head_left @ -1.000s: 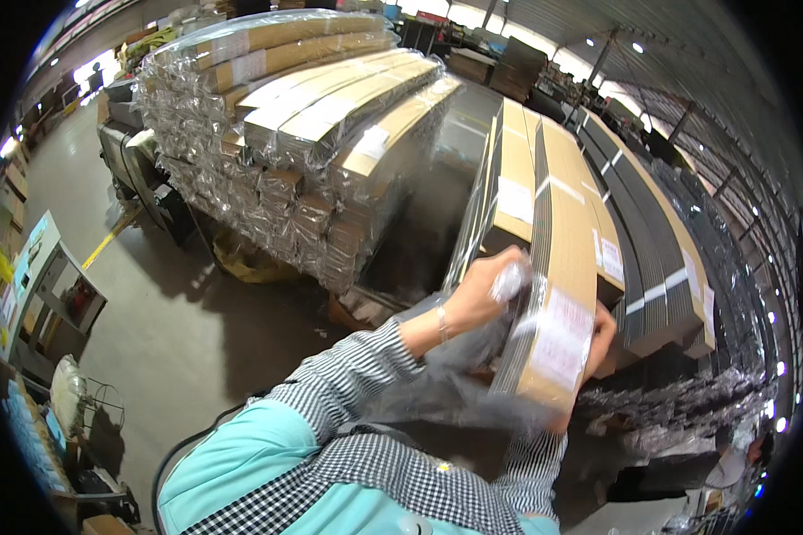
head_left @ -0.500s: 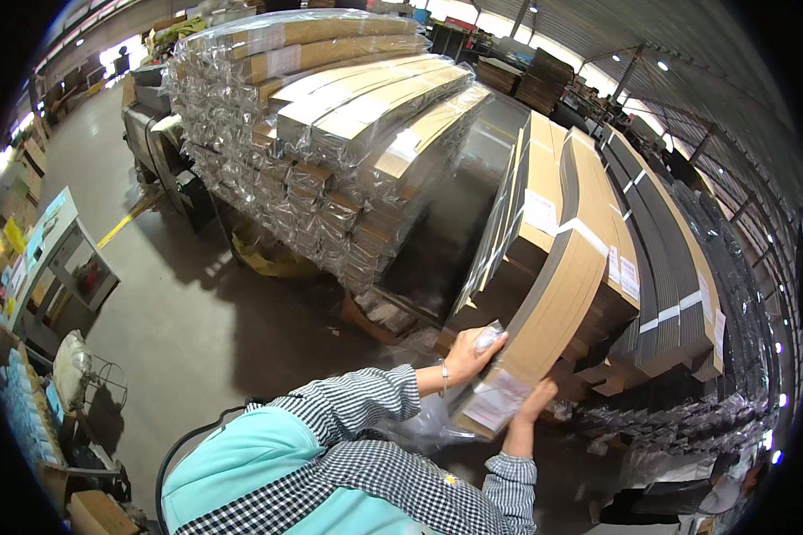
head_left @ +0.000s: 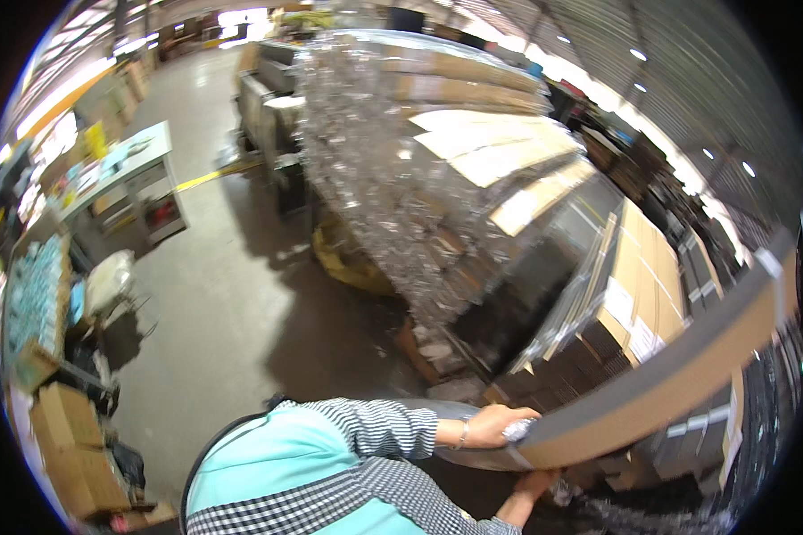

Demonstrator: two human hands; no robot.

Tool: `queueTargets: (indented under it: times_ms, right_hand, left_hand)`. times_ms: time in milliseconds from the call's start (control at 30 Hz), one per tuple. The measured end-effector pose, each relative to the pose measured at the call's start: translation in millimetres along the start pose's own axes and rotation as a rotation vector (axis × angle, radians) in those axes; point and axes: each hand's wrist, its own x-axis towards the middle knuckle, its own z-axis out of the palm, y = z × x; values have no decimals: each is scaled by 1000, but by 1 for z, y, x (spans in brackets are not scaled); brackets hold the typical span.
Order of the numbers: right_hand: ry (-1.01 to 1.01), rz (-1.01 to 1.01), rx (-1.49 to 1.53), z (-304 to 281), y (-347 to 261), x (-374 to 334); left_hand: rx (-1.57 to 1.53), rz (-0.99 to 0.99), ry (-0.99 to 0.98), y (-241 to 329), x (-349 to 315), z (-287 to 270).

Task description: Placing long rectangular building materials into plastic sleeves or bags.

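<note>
A long bundle of cardboard strips (head_left: 660,397), with a brown face and a dark grey edge, runs from my hands up toward the far right. A white strap (head_left: 770,264) crosses its far end, and clear plastic film shows around its near end. My left hand (head_left: 491,426) is closed at the near end on the upper side, with crumpled clear plastic (head_left: 519,430) bunched at its fingers. Below the bundle, my right hand (head_left: 533,486) is closed against its underside, partly hidden by it.
Plastic-wrapped stacks of long cartons (head_left: 401,160) stand ahead. More strapped cardboard bundles (head_left: 638,294) are piled at the right. Far left are a grey desk (head_left: 129,169), a bin of light-blue items (head_left: 36,303) and brown boxes (head_left: 76,446). Grey floor (head_left: 205,303) lies between.
The view has turned left. The bundle has come away from the pile and rolled, so its dark edge now faces up and its far end points right. Both hands still hold it.
</note>
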Motion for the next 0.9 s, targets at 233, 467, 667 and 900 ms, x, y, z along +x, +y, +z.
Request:
queueTargets:
  times_ms: [233, 467, 667, 900]
  right_hand:
    - [47, -271, -252, 79, -31, -70]
    - [-151, -335, -325, 128, -25, -80]
    - [-327, -317, -347, 171, -12, -103]
    - [-432, -256, -361, 185, 14, -97]
  left_hand:
    - [89, -425, -16, -56, -81, -25]
    - [285, -10, 100, -33, -75, -67]
    - [286, -229, 275, -80, -113, -89]
    - [155, 74, 391, 28, -112, -167]
